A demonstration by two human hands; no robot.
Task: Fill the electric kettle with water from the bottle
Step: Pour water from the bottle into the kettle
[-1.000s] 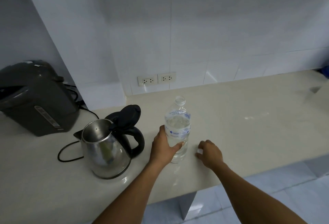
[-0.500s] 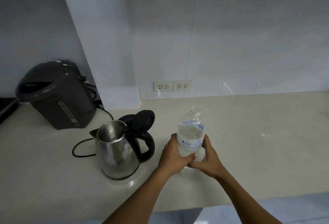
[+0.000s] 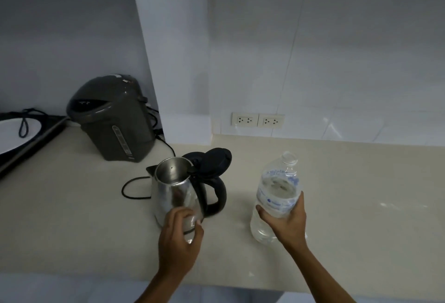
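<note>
A steel electric kettle (image 3: 173, 187) stands on the beige counter (image 3: 361, 194), its black lid (image 3: 214, 161) flipped up and its mouth uncovered. My left hand (image 3: 179, 240) is in front of the kettle's lower wall with the fingers loosely curled. I cannot tell if it touches the steel. To the right, my right hand (image 3: 286, 223) grips a clear plastic water bottle (image 3: 277, 187) around its middle. The bottle is upright, has no cap and is mostly full. About a hand's width separates bottle and kettle.
A dark hot-water dispenser (image 3: 113, 119) sits behind the kettle at the left, against the white pillar. The kettle's black cord (image 3: 132, 189) loops on the counter to its left. A flat black cooker (image 3: 24, 138) lies at the far left. Two wall sockets (image 3: 257, 120) are behind.
My left hand let go of the bottle and moved left to the front of the kettle. My right hand took the bottle alone. The view shifted, showing more of the left counter.
</note>
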